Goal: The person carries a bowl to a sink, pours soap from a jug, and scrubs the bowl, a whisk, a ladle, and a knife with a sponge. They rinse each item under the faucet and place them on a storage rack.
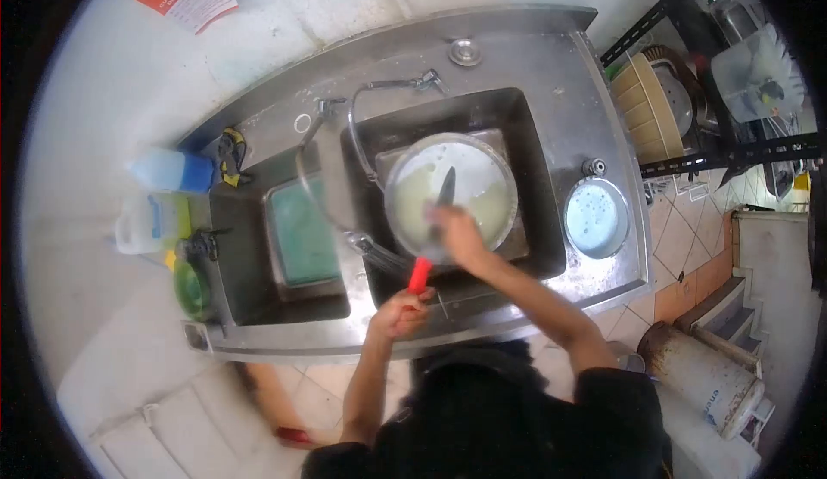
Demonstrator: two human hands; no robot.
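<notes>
My left hand [401,314] is closed round the red handle of a knife [446,188], near the front edge of the sink. The dark blade points away from me, over a large round basin [450,153] of cloudy, foamy water in the right sink bowl. Over the near part of the basin, my right hand [458,231] is at the blade with its fingers closed, somewhat blurred. Whatever else lies between those fingers is too blurred to name. A running faucet hose [366,242] hangs just left of the basin.
The left sink bowl holds a tray of greenish water [306,229]. Blue [172,169] and yellow-green [164,220] jugs stand at the left. A round bowl of foamy liquid [596,217] rests on the right counter. Beyond it is a black-framed rack [732,158].
</notes>
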